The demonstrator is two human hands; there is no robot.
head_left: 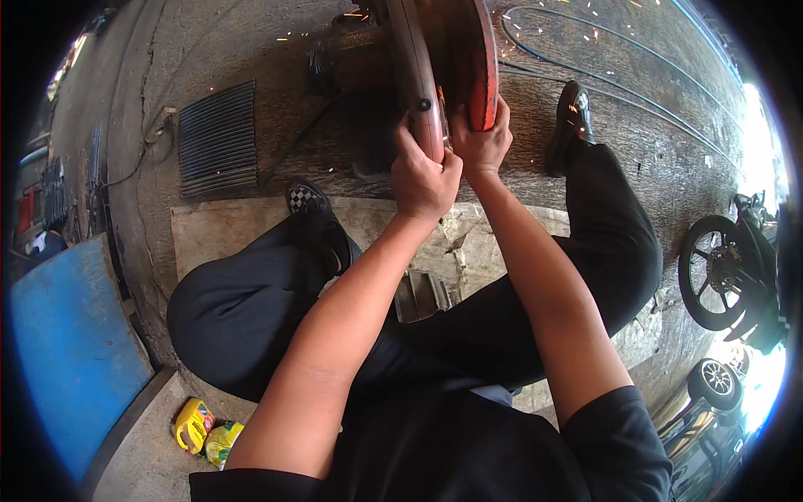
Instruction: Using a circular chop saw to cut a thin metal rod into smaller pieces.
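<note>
In front of me stands a floor grinding machine with a dark motor [347,63], a curved brown-grey guard [410,58] and a red-edged guard [483,84]. Between the guards, a thin metal piece [446,134] shows beside an orange glow. My left hand [424,180] is closed around its lower end, thumb on top, against the brown guard's tip. My right hand [483,142] is closed on the same piece beneath the red guard, some of its fingers hidden behind the guard. Sparks scatter over the far floor.
A row of dark metal strips [217,138] lies left of the machine; more metal pieces [420,294] lie between my legs. Cables [619,38] curve across the far right. A blue panel [75,326], yellow containers [195,425] and a motorcycle wheel [711,272] stand around me.
</note>
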